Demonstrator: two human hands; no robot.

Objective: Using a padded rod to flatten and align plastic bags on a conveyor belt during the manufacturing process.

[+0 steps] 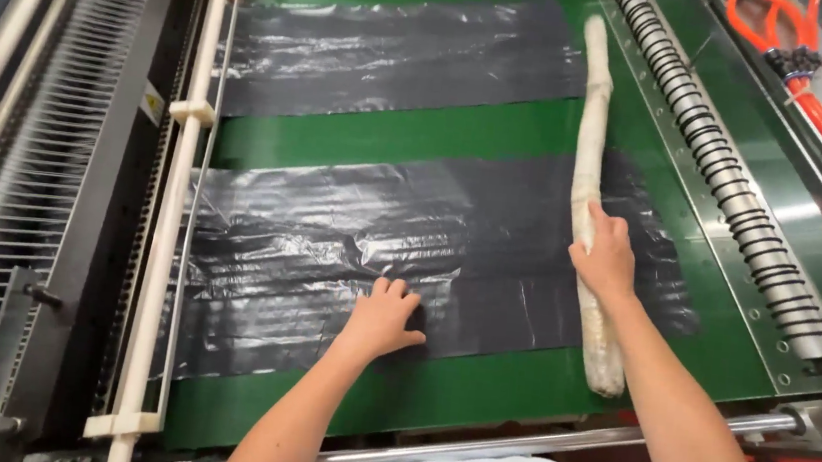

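Near rail: a shiny steel roller bar [511,447] runs along the table's 6 o'clock edge, just below the green belt [476,393].
Left hand: the left hand [384,319] lies palm down, fingers slightly spread, pressing flat on the near black plastic sheet [328,253] close to its 6 o'clock edge; it grips nothing.
Right hand: the right hand [605,258] rests on the long white cloth-wrapped roll [592,178], fingers curved over it; whether they close round it I cannot tell.
Roll: it lies from 5 o'clock to 12 o'clock across the near sheet's right end, its near tip on bare belt.
Open room: a bare green strip runs between the two sheets, another along the 6 o'clock edge.
Far sheet: a second black plastic sheet [398,54] lies toward 12 o'clock, wrinkled, apart from the near one.
Left barrier: white rails [178,199] and a black comb-like frame [56,157] bound the 9 o'clock side.
Right barrier: a ribbed roller with black rings [727,181] closes the 3 o'clock side.
Label: a small yellow-and-white sticker [151,103] sits on the black frame at 10 o'clock.
Far right: orange-handled scissors [799,57] lie at 1 o'clock.
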